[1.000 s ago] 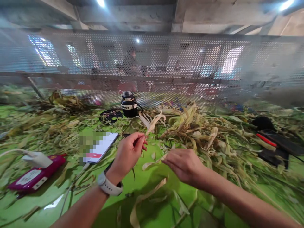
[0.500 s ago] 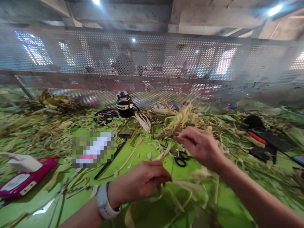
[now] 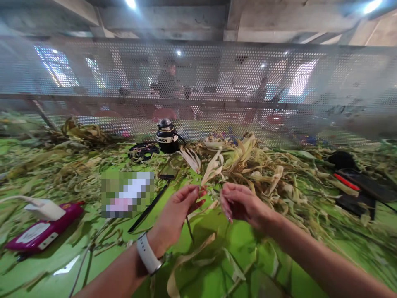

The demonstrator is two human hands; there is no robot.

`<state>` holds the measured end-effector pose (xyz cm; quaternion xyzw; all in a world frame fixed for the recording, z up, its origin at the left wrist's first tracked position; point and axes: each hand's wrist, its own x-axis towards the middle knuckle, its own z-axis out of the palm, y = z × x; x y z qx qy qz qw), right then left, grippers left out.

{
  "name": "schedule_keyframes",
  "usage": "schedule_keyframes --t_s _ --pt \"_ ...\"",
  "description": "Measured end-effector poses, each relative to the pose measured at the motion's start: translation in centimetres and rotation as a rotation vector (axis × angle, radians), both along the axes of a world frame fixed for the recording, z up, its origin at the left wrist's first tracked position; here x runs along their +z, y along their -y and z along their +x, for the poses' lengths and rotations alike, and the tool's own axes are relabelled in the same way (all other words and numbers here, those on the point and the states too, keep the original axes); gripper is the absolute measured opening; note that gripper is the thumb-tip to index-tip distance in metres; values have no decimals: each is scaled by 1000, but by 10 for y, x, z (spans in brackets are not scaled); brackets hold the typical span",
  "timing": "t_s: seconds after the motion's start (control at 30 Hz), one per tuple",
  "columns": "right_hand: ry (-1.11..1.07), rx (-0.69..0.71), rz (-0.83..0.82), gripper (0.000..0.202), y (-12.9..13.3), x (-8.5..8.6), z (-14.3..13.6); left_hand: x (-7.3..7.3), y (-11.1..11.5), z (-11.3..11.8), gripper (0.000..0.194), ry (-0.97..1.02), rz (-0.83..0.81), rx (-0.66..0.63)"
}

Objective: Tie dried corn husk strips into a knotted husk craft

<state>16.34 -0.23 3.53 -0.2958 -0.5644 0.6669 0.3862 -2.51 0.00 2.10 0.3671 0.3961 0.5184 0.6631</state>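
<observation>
Near the middle of the view, my left hand (image 3: 178,213), with a white watch on its wrist, pinches the lower end of a pale dried husk piece (image 3: 213,167) that fans upward. A thin dark stem hangs below this hand. Just to the right, my right hand (image 3: 243,205) has its fingers curled together; whether anything thin is between them is too small to tell. Loose husk strips (image 3: 189,258) lie on the green table (image 3: 214,231) below both hands.
A black bottle (image 3: 166,136) stands at the back before a perforated screen (image 3: 201,82). Husk piles (image 3: 266,165) spread behind and beside. At left are a magenta power strip (image 3: 43,229) and a black rod (image 3: 150,207); a red-and-black object (image 3: 347,182) lies right.
My left hand has risen and now holds the fanned husk piece upright. My right hand has come down and inward beside it. The scissors seen earlier are hidden. The view has shifted slightly.
</observation>
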Motion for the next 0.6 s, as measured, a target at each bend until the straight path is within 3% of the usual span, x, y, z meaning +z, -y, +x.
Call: schedule_keyframes --t_s 0.07,0.2,0.3,0.4,0.6 --pt "148 -63 65 29 3 -2 -7 -2 4 4 25 -67 59 10" --pt "610 -174 460 28 8 -8 -18 -8 8 10 19 -245 208 69" --pt "763 -220 665 29 9 -15 -23 -12 9 13 17 -291 280 75" --pt "728 -239 659 34 7 -23 -24 -14 12 16 17 -313 307 83" --pt "482 -142 400 42 3 -26 -23 -15 14 18 15 -391 354 156"
